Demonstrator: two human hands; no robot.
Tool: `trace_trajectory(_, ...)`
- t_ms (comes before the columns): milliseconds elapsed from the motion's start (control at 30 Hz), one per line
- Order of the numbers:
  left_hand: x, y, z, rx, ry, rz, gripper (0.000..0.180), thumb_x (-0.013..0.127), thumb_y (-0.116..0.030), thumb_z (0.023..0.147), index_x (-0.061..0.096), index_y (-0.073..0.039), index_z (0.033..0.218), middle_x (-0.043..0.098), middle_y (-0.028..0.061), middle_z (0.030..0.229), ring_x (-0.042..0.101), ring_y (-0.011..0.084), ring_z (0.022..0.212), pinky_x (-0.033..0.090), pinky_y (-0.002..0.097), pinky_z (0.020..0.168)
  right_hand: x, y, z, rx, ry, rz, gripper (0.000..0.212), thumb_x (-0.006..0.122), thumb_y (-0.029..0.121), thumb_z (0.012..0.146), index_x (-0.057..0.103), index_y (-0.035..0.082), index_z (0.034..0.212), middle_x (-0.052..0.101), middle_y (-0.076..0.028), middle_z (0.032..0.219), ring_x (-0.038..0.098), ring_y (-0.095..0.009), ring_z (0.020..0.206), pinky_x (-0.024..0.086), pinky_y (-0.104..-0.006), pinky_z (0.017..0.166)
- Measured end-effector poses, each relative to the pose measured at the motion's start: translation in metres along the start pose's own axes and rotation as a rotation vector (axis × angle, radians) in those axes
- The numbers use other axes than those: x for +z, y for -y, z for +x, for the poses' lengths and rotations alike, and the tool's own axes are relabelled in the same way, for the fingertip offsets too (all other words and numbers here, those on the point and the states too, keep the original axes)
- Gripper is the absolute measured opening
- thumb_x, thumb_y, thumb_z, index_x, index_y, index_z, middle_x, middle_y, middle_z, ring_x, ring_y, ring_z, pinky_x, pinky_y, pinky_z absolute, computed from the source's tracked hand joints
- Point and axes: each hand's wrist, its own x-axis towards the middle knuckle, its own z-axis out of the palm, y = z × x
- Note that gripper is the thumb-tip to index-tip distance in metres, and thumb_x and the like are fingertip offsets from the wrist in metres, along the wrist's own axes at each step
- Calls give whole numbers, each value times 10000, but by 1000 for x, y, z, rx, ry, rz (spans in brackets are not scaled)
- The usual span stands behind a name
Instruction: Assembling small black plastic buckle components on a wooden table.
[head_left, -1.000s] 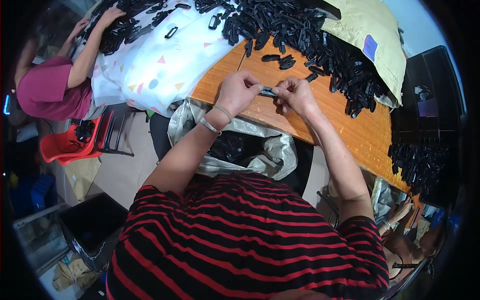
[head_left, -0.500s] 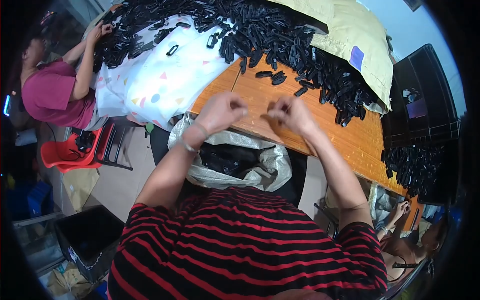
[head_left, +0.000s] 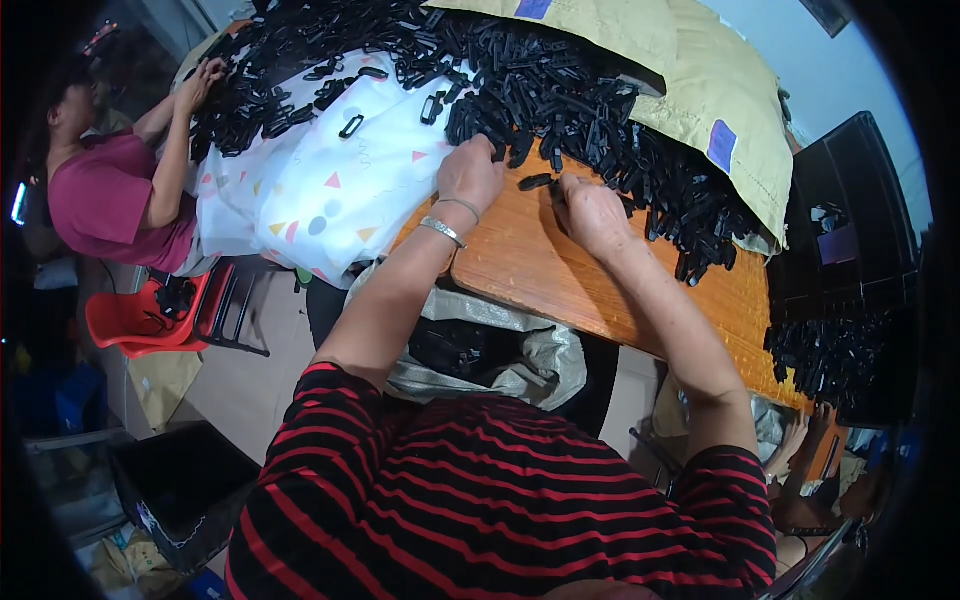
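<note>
A wide heap of small, elongated black plastic pieces [head_left: 560, 90] spreads over the far side of the wooden table [head_left: 520, 250]. My left hand [head_left: 472, 180], with a bracelet at the wrist, reaches the heap's near edge. Its fingers are curled together, and what lies between them is hidden. My right hand [head_left: 592, 215] is a little to the right, closed with bent fingers at a dark piece, partly covered by the fingertips. One loose black piece [head_left: 535, 182] rests on the wood between my hands.
An open pale woven sack [head_left: 555, 365] sits below the table's near edge, with dark contents. White patterned sheeting [head_left: 330, 190] covers the table's left part. A co-worker [head_left: 115, 195] handles pieces at far left. Yellowish sacks [head_left: 690, 90] stand behind the heap; a red chair [head_left: 140, 320] is at left.
Both my hands have moved forward from above the table's near part to the heap's edge. The left also moved right. The few loose pieces near the heap are now partly covered by my right hand.
</note>
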Motion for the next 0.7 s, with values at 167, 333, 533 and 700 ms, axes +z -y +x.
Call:
trace_trajectory(167, -6, 5, -7, -20, 29, -45, 186, 626, -153, 783, 632, -43, 933, 669, 163, 854, 643, 331, 810, 507, 399, 731, 13, 2, -12, 92, -85, 410, 87, 552, 71, 838, 575, -11, 857, 643, -193, 674, 657, -300, 636, 509, -372, 573)
trace_trajectory(333, -15, 31, -24, -69, 138, -434, 239, 612, -48, 805, 590, 19, 1033, 630, 67, 715, 611, 149, 600, 496, 262, 565, -4, 29, -15, 582, 65, 877, 146, 513, 86, 903, 616, -17, 911, 641, -176, 672, 663, -274, 601, 509, -348, 575)
trace_trajectory(533, -40, 18, -56, -351, 381, -974, 306, 613, -44, 842, 547, 57, 1123, 605, 34, 749, 575, 68, 585, 466, 164, 507, -9, 23, -33, 42, -152, 341, 170, 570, 32, 814, 651, 27, 964, 625, -178, 887, 642, -326, 770, 520, -395, 669)
trace_trajectory(700, -44, 6, -73, -406, 429, -1024, 314, 617, -56, 856, 536, 43, 1142, 609, 38, 765, 594, 76, 607, 478, 169, 525, -15, 30, -33, -83, 0, 231, 227, 630, 40, 747, 662, 71, 970, 583, -141, 960, 623, -346, 779, 506, -429, 671)
